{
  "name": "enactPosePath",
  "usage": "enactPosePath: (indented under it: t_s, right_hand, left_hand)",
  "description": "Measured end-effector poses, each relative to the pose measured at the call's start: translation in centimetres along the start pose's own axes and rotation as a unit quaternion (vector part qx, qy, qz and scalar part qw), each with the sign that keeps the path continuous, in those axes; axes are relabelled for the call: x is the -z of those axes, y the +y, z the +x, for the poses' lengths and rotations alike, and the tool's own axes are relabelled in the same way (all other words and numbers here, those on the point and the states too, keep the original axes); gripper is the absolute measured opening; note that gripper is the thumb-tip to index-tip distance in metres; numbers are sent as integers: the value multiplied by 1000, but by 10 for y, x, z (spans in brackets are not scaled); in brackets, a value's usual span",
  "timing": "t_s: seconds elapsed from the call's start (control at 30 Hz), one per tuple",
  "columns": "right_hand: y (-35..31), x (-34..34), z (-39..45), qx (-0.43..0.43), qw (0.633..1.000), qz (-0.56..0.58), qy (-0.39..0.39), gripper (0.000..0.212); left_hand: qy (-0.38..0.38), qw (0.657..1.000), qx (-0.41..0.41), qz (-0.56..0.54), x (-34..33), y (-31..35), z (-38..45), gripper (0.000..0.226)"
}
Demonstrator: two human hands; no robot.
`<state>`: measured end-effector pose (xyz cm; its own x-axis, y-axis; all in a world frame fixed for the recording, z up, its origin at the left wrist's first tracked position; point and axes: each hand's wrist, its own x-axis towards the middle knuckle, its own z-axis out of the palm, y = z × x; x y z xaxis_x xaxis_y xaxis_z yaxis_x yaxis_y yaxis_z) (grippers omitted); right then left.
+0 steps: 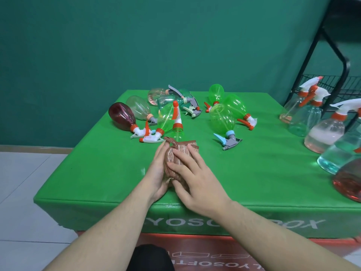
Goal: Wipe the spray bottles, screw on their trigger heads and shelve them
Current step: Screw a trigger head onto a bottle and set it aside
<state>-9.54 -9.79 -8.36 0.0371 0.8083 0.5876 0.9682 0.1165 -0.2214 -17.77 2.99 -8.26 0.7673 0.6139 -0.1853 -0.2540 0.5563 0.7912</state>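
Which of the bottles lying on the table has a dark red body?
The dark red bottle at the far left of the pile, with an orange collar; the other lying bottles are green, clear or pinkish.

A green box with white lettering on its front is set on pale floor tiles. Behind the box a green wall is seen. Below its front edge, a red printed surface is visible.
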Motion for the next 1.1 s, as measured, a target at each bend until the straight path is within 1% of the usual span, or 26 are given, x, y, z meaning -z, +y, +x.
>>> enactPosePath:
  t_s: [0.07, 0.13, 0.27, 0.33, 0.47, 0.6, 0.7, 0.77, 0.87, 1.1]
  right_hand:
    - [-5, 4, 4, -16, 1000, 15, 17, 38]
    - [-8, 5, 11, -35, 999, 22, 31, 34]
    - [-8, 1, 23, -56, 997, -10, 50, 25]
    - [-7, 0, 27, -59, 997, -12, 44, 28]
    - [-3, 3, 35, -79, 997, 3, 10, 41]
    - [0, 8, 49, -122, 991, 57, -8, 40]
    - [2, 13, 63, -177, 979, 105, -2, 36]
    - [4, 14, 73, -200, 977, 79, 4, 33]
    - [4, 16, 88, -239, 970, 45, -7, 32]
    - [1, 19, 99, -258, 963, 63, -43, 38]
  left_hand:
    - [-2, 1000, 4, -19, 1, 0, 1, 89]
    - [0, 1000, -5, -15, 0, 0, 1, 80]
    - [8, 999, -29, 17, -5, 3, -4, 78]
    - [11, 999, -36, 27, -6, 4, -6, 73]
    - [-4, 998, -39, 50, -11, 7, -10, 61]
    - [-21, 999, -17, 41, -14, 10, -13, 45]
    - [-44, 999, -4, 28, -14, 12, -15, 43]
    - [-50, 998, -2, 27, -12, 12, -15, 41]
    - [-43, 999, 0, 30, -11, 11, -15, 39]
    - [-33, 999, 0, 27, -8, 10, -12, 41]
